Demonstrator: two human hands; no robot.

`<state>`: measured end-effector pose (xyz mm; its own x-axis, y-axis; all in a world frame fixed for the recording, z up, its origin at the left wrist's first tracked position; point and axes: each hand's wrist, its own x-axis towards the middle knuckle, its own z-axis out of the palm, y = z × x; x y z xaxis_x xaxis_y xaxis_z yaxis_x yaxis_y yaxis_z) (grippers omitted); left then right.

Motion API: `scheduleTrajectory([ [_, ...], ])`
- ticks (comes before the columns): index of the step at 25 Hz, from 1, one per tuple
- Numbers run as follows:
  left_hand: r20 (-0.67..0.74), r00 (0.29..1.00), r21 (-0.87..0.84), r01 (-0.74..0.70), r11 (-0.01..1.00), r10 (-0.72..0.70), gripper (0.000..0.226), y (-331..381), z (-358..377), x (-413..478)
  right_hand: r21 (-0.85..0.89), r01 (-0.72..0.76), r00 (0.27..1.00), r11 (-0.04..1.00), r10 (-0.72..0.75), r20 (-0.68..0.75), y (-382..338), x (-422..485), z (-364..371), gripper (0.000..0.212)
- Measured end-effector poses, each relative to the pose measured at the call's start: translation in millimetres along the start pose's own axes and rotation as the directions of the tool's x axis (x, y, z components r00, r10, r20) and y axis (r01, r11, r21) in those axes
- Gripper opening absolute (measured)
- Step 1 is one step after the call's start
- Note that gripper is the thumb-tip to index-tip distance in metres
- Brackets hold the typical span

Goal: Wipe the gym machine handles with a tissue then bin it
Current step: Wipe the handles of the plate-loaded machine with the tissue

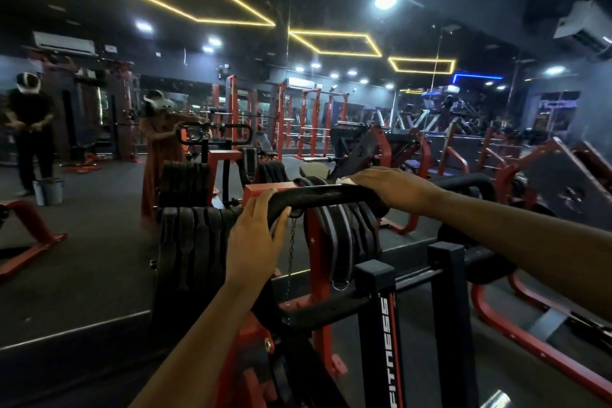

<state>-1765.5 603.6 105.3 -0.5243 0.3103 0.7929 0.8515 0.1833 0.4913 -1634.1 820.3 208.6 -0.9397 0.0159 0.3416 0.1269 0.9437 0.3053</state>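
Hands: two, both on one black handle (pixel 318 197). Left hand (pixel 256 235) wraps the handle's left end, fingers over the top and thumb curled round the near side. Right hand (pixel 387 187) lies palm-down further right on the handle, fingers curved over it and holding one white tissue (pixel 344 180) against the bar (only a corner shows past the fingertips). One chain (pixel 291 262) hangs below the handle, between the hands. Black weight plates (pixel 195 242) are racked below-left of the handle; count not resolvable. Two black uprights (pixel 381 325), one lettered FITNESS, stand below the handle. Far left of the handle are two people: one in black (pixel 29 129) beside one bucket (pixel 49 191), and a second person (pixel 159 142) nearer the handle.
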Motion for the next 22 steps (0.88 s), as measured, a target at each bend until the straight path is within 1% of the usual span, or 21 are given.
scheduleTrajectory([
  [2,-0.002,1.0,-0.003,-0.003,1.0,0.003,0.046,1.0,-0.6,0.1,-0.005,-0.066,0.998,0.998,0.066,0.007,5.1,-4.4,-0.9,0.047],
  [4,-0.006,1.0,-0.002,-0.012,1.0,0.012,0.045,1.5,-1.3,0.1,0.084,-0.124,0.986,0.989,0.132,-0.1,-6.5,-2.3,1.8,0.044],
  [5,-0.01,1.0,-0.002,-0.015,1.0,0.015,0.044,1.4,-1.4,0.2,0.135,-0.123,0.975,0.983,0.144,-0.167,-19.5,1.9,5.2,0.045],
  [7,-0.015,1.0,-0.023,-0.017,1.0,0.017,0.042,1.5,-1.3,0.5,0.196,-0.065,0.959,0.978,0.116,-0.259,-53.5,14.1,13.1,0.049],
  [10,-0.019,1.0,-0.086,-0.021,0.996,0.019,0.04,2.5,-2.4,-0.3,0.184,0.027,0.951,0.982,0.031,-0.308,-79.4,19.1,13.8,0.053],
  [11,-0.018,1.0,-0.094,-0.017,0.995,0.016,0.04,2.3,-3.0,0.2,0.166,0.009,0.951,0.986,0.043,-0.305,-78.9,15.1,11.9,0.054],
  [13,-0.007,1.0,-0.11,0.004,0.994,-0.004,0.038,3.2,-4.9,1.0,0.142,-0.085,0.943,0.986,0.126,-0.307,-76.8,6.6,13.4,0.057],
  [14,-0.009,1.0,-0.13,0.022,0.991,-0.024,0.037,3.7,-5.2,0.7,0.137,-0.132,0.932,0.982,0.17,-0.321,-81.1,5.2,14.8,0.056],
  [16,-0.02,0.994,-0.214,0.102,0.972,-0.109,0.034,5.1,-6.0,-1.2,0.135,-0.175,0.905,0.975,0.213,-0.368,-100.8,11.6,16.8,0.052],
  [19,0.016,0.966,-0.343,0.247,0.906,-0.257,0.036,7.2,-8.9,-5.8,0.195,-0.194,0.87,0.961,0.261,-0.419,-135.0,25.2,18.0,0.046],
  [22,0.097,0.948,-0.429,0.314,0.847,-0.302,0.036,9.8,-12.5,-21.8,0.255,-0.166,0.859,0.952,0.267,-0.437,-155.5,24.9,18.6,0.046],
])
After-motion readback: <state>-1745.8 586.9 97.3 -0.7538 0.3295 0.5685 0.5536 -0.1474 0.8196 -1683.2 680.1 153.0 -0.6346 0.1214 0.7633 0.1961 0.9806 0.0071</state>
